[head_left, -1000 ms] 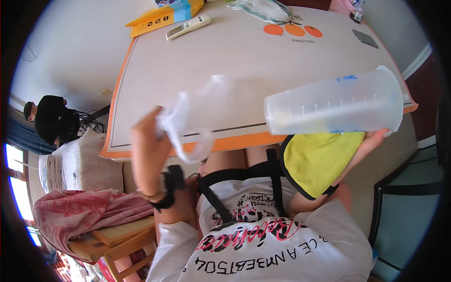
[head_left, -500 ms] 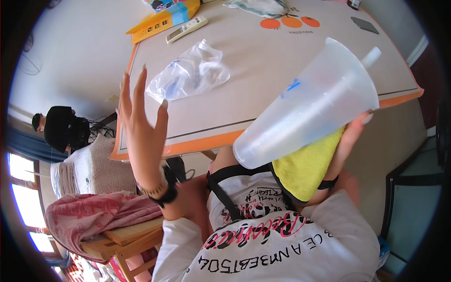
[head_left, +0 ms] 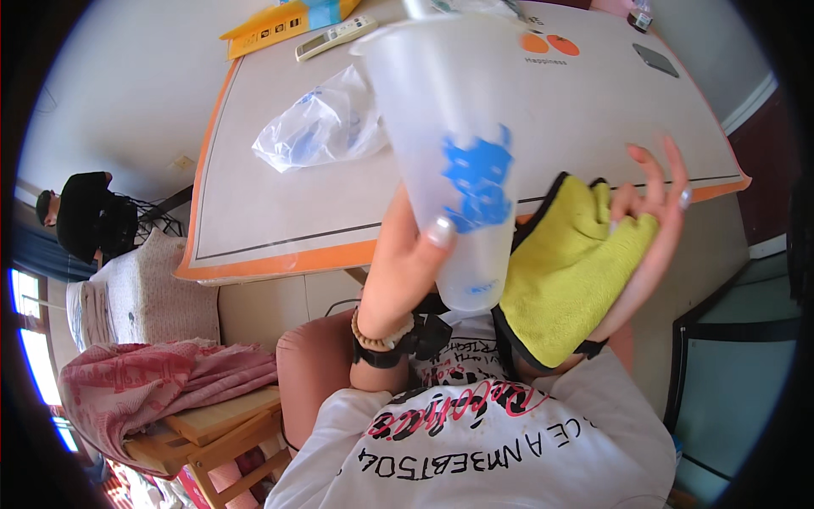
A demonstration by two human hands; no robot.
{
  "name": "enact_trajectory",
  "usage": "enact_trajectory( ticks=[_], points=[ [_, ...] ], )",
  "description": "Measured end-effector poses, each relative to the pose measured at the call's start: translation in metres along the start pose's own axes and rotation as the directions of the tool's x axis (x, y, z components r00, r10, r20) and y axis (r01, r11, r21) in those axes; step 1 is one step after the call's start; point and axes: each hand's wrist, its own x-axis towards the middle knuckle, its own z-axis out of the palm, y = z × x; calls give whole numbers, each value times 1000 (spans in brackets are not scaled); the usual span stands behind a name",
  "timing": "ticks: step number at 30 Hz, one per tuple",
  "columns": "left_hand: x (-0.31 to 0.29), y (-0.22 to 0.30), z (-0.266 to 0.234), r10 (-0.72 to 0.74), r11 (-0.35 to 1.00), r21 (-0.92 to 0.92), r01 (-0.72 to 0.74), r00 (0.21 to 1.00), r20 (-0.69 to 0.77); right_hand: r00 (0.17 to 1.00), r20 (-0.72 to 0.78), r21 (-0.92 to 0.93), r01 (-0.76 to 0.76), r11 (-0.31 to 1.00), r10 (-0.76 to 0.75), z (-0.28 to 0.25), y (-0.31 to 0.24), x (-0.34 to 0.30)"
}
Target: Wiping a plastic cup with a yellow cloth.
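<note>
A tall frosted plastic cup (head_left: 415, 110) with a blue print stands nearly upright over the table's near edge. My left hand (head_left: 405, 259) is closed around its lower part, the thumb across the front and the other fingers hidden behind. From the cup's top a pale straw (head_left: 417, 8) sticks up, cut off by the picture's edge. In my right hand (head_left: 657, 199), to the right of the cup, hangs a yellow-green cloth (head_left: 577, 271) with black edging. It is pinched near the thumb, two fingers are raised, and the cloth drapes along the palm and wrist.
On the table (head_left: 246, 212) lie a crumpled clear plastic bag (head_left: 318, 123), a white remote control (head_left: 336, 39), a yellow package (head_left: 284, 27) and a grey phone (head_left: 655, 60). A small dark bottle (head_left: 640, 17) stands far right. A pink cloth (head_left: 153, 382) covers a wooden stool (head_left: 216, 441). Another person (head_left: 89, 216) sits far left.
My left hand, spread and free before, now grips the cup. The cup has come left and turned upright out of my right hand, which keeps the cloth.
</note>
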Motion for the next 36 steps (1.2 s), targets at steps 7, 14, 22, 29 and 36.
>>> enact_trajectory(
  ticks=[7, 14, 22, 29, 36],
  points=[
    [-3, -5, 12, -31, 924, -383, 13, 999, -41, 949, 229, 35, 216, 976, -218, 15, 3, -27],
    [-10, -13, 4, -65, 950, -310, 29, 992, -107, 881, 443, 130, 117, 985, -163, 33, 26, -35],
    [-8, -17, 2, -67, 953, -301, 38, 994, -87, 838, 264, 2, 494, 869, -477, 28, 43, -29],
    [-9, 2, 11, 75, 978, -180, -104, 984, -161, 815, 234, -408, 577, 708, -530, 30, 37, -37],
    [-9, 4, 8, 51, 986, -152, -70, 991, -126, 831, 165, -327, 554, 765, -531, 35, 41, -37]
  ],
)
